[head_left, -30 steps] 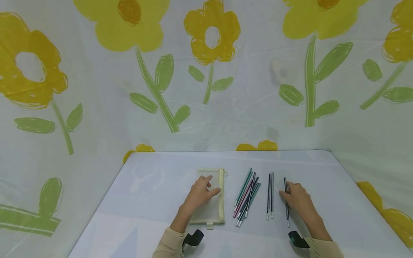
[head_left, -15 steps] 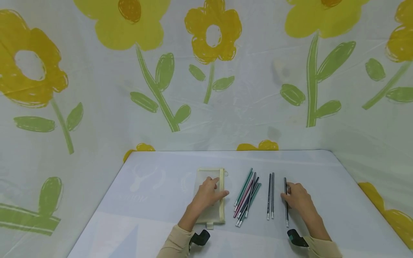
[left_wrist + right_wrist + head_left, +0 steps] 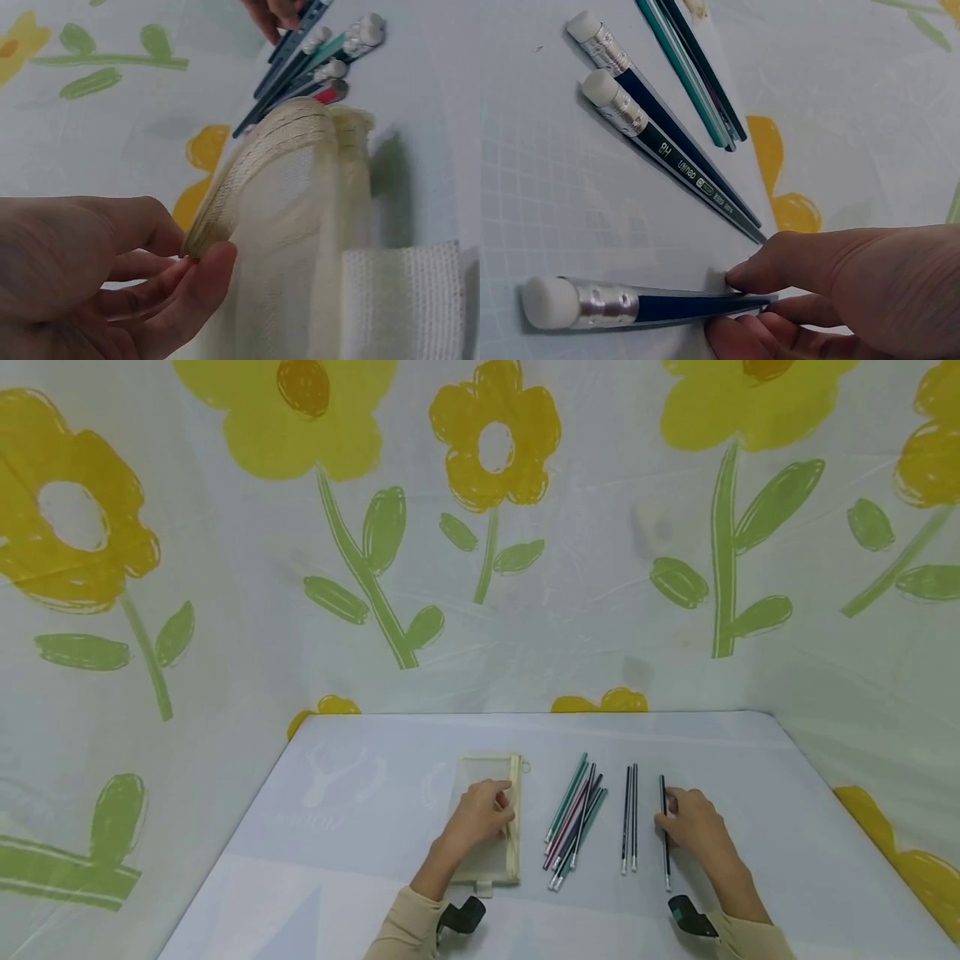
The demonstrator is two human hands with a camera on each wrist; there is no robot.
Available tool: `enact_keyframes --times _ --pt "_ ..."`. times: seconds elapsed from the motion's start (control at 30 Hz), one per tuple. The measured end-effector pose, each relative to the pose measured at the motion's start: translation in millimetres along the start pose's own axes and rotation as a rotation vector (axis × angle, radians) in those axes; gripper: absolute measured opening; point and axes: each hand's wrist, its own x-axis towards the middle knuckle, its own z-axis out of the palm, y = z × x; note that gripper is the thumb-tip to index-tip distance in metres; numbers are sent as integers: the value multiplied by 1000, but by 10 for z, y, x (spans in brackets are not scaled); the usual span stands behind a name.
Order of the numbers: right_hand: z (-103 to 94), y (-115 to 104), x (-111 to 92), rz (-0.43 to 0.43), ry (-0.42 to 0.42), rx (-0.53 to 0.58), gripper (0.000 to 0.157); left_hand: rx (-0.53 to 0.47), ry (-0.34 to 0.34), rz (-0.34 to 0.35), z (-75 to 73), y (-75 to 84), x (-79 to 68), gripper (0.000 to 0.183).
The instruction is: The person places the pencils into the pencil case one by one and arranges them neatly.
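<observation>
A cream mesh zip pouch point(image 3: 487, 865) lies left of the middle of the table. My left hand point(image 3: 477, 810) pinches its zipper edge between thumb and fingers, and the left wrist view has that edge point(image 3: 277, 139) lifted and bowed. To the right, my right hand point(image 3: 699, 820) pinches a dark pencil point(image 3: 690, 307) near its middle, its white eraser end towards me. Two more dark pencils point(image 3: 629, 818) lie side by side just left of it. Between these and the pouch is a loose pile of several green, red and dark pencils point(image 3: 575, 822).
Everything lies on a white table point(image 3: 337, 827) with faint printing. A hanging cloth point(image 3: 570, 568) printed with yellow flowers stands behind the table and along its sides. Black camera mounts point(image 3: 463, 914) are strapped at both wrists.
My left hand has moved right over the pouch, and its spread thumb and fingers have closed on the zipper edge. My right hand stays on the pencil almost unmoved.
</observation>
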Motion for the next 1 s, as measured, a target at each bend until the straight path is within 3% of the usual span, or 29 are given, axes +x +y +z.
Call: enact_keyframes --times 0.23,0.57,0.7,1.0 --pt "-18 6 -13 -6 -9 12 55 -252 -75 -29 -113 -109 -8 42" --pt "-56 -5 -48 55 -70 61 59 -539 -159 -84 -268 -244 -12 43" --pt "-63 -9 -47 77 -78 61 61 -605 -162 -85 -317 -287 -4 45" --pt "-71 -21 -62 92 -81 110 60 -631 -142 -80 -371 -320 15 48"
